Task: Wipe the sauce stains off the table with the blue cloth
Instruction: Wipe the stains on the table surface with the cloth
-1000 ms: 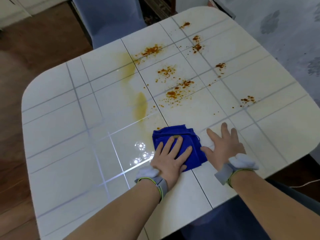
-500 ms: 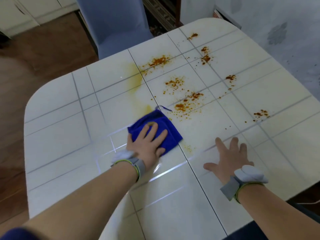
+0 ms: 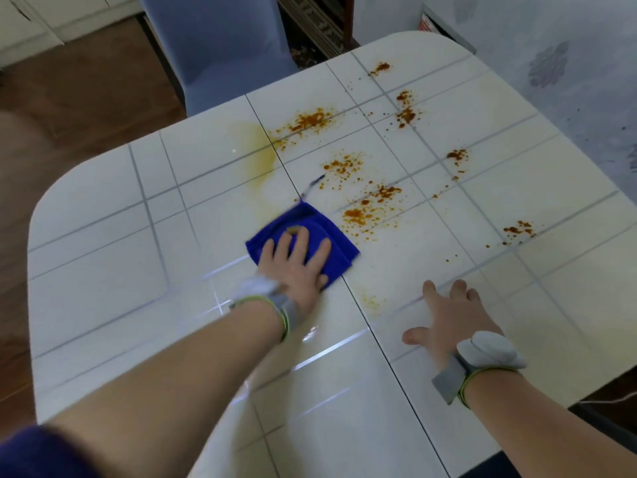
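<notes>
head | L hand [image 3: 293,267] presses blue cloth [image 3: 306,217] | R hand [image 3: 451,322] on table [image 3: 103,270], prob. flat

A grey-blue chair [image 3: 220,53] stands on a brown wooden floor [image 3: 79,98] (only its back shows). Beyond it to the left run white cabinet fronts [image 3: 51,15]; to the right lies a dark patterned rug [image 3: 317,25]. At the right a pale wall [image 3: 568,98] bears grey flower-like prints, and a thin white cable [image 3: 606,397] lies low down.
</notes>
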The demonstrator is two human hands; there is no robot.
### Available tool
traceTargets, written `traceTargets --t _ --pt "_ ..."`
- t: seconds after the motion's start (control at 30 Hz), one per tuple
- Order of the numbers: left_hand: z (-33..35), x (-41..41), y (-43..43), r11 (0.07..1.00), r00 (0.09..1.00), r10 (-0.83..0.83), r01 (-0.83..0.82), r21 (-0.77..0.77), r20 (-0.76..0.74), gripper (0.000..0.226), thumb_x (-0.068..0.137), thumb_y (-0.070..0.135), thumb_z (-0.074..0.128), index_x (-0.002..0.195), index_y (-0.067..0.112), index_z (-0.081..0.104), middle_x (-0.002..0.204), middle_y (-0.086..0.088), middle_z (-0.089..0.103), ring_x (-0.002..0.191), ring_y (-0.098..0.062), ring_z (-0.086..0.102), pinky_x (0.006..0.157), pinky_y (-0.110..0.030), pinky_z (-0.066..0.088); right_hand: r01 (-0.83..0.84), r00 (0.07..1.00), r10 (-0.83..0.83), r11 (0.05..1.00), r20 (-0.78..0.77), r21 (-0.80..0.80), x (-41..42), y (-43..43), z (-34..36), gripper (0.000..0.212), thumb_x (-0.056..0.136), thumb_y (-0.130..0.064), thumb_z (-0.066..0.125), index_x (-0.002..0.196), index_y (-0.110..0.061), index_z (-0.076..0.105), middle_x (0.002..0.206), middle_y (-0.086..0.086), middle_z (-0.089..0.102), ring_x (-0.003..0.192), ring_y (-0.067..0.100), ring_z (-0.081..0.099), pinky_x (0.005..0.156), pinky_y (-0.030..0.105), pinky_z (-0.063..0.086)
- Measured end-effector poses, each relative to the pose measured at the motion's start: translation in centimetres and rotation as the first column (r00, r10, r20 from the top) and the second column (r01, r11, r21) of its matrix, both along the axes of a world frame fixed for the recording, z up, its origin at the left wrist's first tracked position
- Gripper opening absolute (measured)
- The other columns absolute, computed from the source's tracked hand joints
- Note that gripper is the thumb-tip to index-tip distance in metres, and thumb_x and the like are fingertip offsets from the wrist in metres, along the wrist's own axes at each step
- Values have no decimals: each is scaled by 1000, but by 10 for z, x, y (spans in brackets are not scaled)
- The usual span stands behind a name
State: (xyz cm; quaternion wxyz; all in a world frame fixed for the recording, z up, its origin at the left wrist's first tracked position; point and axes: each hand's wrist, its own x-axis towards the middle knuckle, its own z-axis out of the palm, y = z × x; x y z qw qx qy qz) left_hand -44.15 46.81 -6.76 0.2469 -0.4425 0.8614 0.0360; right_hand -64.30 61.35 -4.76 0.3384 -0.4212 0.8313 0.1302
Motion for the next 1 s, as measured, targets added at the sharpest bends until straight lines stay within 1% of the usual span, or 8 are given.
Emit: traceTargets --t 0.07,0.17,0.37,0.43,0.5,0.67,0.87,1.0 --pt "-1 -8 -29 988 988 153 -151 43 -27 59 102 51 22 152 40 -7 163 -3 -9 148 -33 -1 118 -52 11 6 1000 -5 999 19 -42 -2 3 -2 94 79 -59 63 149 -33 6 158 12 -1 146 34 -1 107 50 34" --pt "-5 -21 -18 973 972 217 -208 99 -88 57 103 48 21 151 41 -7 163 1 -12 148 -33 -6 117 -56 11 8 1000 -7 999 18 -53 -3 5 -2 94 79 -59 63 150 -34 6 159 11 -1 146 33 0 109 48 33" --pt "-2 -34 90 976 979 -127 152 159 -157 61 102 49 27 150 44 -11 162 2 -20 147 -34 -18 116 -58 -3 -5 1000 4 999 -6 -54 -3 3 1 98 74 -62 65 150 -32 10 157 14 5 143 35 9 107 44 33" --pt "0 -28 84 954 962 -230 253 162 -148 60 102 51 27 150 47 -9 162 5 -19 148 -30 -17 117 -55 -3 -4 1000 4 998 4 -62 -3 2 1 98 74 -62 65 150 -32 11 156 15 6 142 35 10 106 44 35" --pt "-3 -24 45 965 967 -217 233 123 -131 59 102 52 26 150 49 -7 162 8 -15 149 -25 -12 118 -52 1 5 1000 -4 998 14 -67 -2 2 2 97 76 -61 64 150 -32 9 157 14 3 144 34 6 108 44 33" --pt "-3 -40 -1 995 992 67 -59 77 -104 56 103 49 20 150 46 -9 163 6 -15 149 -28 -10 118 -54 6 10 1000 -9 995 12 -98 -3 3 1 94 76 -60 65 149 -33 13 157 12 5 144 33 6 108 42 31" --pt "-14 -41 124 983 973 -120 144 114 -195 55 98 50 14 150 44 -2 164 4 -4 149 -33 -5 115 -59 3 -39 999 36 995 -29 -96 -6 6 -2 91 74 -61 66 145 -33 18 153 15 9 138 33 13 99 42 41" --pt "-10 -45 69 970 971 -171 196 145 -167 58 101 53 22 149 49 -10 162 9 -16 149 -24 -12 118 -52 1 -7 1000 9 996 23 -93 -7 4 0 96 76 -61 65 149 -34 10 157 12 1 143 33 3 107 43 34"
